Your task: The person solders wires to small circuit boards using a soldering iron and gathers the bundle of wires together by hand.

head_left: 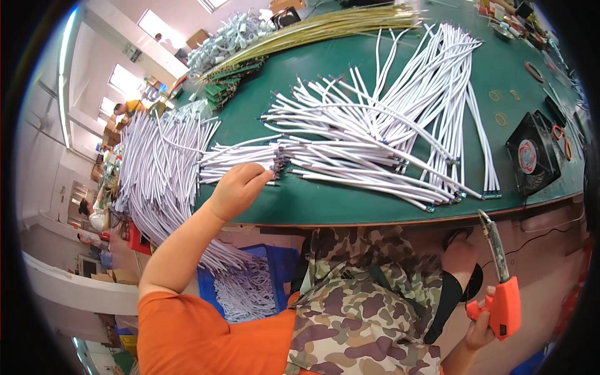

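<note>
My left hand [239, 187] is over the cut ends of a row of white cables [234, 159], its thumb and fingers pinched on one cable at its end. Held low at the right, off the table's front edge, is an orange-red soldering gun [505, 306] in my right hand [480, 330]. Its long metal barrel points up and its tip is near the table edge, apart from the cables. Many more white cables [375, 128] with small coloured ends lie fanned out across the green table [337, 203]. The fingers partly hide the pinched cable.
A thick heap of white cables [165, 169] hangs over the table's left edge, above a blue crate [281, 269] of cables. A black fan [532, 153], orange-handled scissors [567, 149] and rubber bands [501, 119] lie right. Yellowish strips [312, 34] and green boards [224, 87] lie behind.
</note>
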A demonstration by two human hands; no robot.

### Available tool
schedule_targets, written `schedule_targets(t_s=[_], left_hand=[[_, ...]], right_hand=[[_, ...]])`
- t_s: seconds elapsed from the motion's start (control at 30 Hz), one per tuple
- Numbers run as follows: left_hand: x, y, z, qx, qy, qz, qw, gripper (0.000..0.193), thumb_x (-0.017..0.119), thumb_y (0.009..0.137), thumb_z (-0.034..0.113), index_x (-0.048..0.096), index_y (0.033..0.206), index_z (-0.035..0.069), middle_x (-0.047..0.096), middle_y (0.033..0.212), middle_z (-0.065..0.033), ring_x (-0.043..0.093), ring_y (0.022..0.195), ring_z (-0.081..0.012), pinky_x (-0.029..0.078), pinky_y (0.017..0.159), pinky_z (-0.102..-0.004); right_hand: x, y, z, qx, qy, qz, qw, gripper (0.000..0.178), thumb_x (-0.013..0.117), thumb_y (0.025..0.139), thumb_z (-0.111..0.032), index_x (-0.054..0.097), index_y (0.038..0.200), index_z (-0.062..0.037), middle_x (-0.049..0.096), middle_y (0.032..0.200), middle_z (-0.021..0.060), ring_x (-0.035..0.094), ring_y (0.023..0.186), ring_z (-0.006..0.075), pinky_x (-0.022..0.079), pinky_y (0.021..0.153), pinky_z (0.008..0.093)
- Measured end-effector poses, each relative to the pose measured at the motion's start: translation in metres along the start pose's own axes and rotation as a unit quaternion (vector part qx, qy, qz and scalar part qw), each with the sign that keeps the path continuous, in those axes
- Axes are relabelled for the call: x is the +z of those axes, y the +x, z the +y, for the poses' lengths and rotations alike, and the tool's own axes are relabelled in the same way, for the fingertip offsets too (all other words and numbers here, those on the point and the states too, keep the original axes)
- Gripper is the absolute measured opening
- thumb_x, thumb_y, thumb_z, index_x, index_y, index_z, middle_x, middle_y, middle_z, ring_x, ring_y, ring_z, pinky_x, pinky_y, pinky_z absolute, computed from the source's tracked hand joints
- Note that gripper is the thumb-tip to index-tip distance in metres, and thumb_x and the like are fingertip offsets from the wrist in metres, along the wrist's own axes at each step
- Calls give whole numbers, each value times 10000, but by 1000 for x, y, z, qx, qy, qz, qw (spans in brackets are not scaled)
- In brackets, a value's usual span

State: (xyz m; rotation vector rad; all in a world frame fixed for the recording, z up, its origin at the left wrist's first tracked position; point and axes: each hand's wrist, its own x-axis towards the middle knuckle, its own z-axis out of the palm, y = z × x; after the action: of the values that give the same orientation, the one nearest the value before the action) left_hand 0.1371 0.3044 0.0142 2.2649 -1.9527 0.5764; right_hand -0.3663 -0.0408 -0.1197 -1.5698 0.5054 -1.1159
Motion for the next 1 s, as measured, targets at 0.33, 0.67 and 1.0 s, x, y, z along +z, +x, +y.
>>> schedule_targets(t_s=[0.33,0.67,1.0], left_hand=[[-2,131,46,49,-232,55,970,356,725,823,-64,681,1154,59,632,1001,-117,646,863,-302,542,732,-381],[32,274,137,181,-413,-179,875,465,702,869,-38,662,1311,101,595,971,-108,613,852,-309,511,743,-384],[55,330,186,166,-412,-172,879,342,722,882,1,649,1215,27,633,917,-106,641,826,-293,522,741,-391]], right_hand=[[13,11,-21,-82,-65,-16,994,434,686,988,-213,584,1294,77,667,1265,192,623,898,158,538,791,327],[10,9,-33,-17,-146,71,987,142,721,888,-205,691,878,-67,687,779,63,660,689,277,514,612,383],[-7,18,-29,13,-198,67,978,194,723,898,-248,685,857,-62,681,784,79,652,665,292,511,588,374]])
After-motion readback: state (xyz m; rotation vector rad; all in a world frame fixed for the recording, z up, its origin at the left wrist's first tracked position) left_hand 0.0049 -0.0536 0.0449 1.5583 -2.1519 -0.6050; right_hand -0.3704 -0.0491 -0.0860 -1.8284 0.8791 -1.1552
